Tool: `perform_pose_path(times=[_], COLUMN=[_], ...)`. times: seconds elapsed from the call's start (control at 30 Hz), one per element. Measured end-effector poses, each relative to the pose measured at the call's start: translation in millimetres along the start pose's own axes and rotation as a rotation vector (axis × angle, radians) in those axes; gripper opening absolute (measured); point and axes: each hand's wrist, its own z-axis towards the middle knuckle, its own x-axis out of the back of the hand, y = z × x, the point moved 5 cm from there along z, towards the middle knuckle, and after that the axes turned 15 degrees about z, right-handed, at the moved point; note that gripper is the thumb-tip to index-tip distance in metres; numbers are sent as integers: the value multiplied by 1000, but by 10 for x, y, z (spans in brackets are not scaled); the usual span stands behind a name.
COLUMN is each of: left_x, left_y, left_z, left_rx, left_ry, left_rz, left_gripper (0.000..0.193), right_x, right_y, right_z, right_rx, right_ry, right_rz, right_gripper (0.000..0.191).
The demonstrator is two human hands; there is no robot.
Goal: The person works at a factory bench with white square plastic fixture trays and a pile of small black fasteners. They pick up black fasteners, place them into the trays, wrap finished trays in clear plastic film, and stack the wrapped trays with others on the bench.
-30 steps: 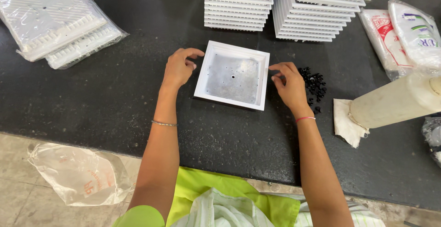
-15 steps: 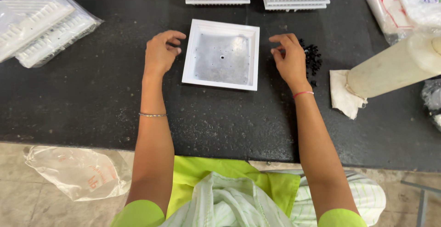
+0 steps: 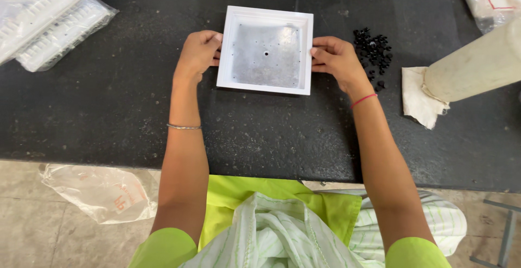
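left hand (image 3: 198, 52) and right hand (image 3: 335, 59), fingers curled, pinch opposite edges of square white tray (image 3: 266, 49); black beads (image 3: 373, 52) just beside right hand.

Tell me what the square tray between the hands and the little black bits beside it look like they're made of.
The square tray looks like white moulded plastic, with a smooth matte rim; its dull grey, speckled floor could be metal or a film, hard to tell. The small black pieces by the right hand look like glossy plastic or rubber, too small to settle.

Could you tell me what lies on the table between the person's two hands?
The head view shows a square white tray between the left hand and right hand, each touching one side edge.
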Motion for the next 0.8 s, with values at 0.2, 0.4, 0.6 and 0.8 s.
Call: perform_pose_path(times=[0.2,0.4,0.6,0.8], left_x=[25,46,55,71], left_y=[99,244,338,384], left_z=[-2,-97,-119,-132], left_rx=[-77,-146,-187,-278], left_ry=[9,-9,-44,25], left_rz=[-104,-119,-171,-90], left_gripper=[22,21,28,31], right_x=[36,61,53,32], right_y=[-25,-96,-137,-192], right_z=[23,19,9,-3], right_rx=[3,23,39,68], right_ry=[22,74,93,74], right_rz=[21,-20,22,49], right_gripper=[31,28,25,26])
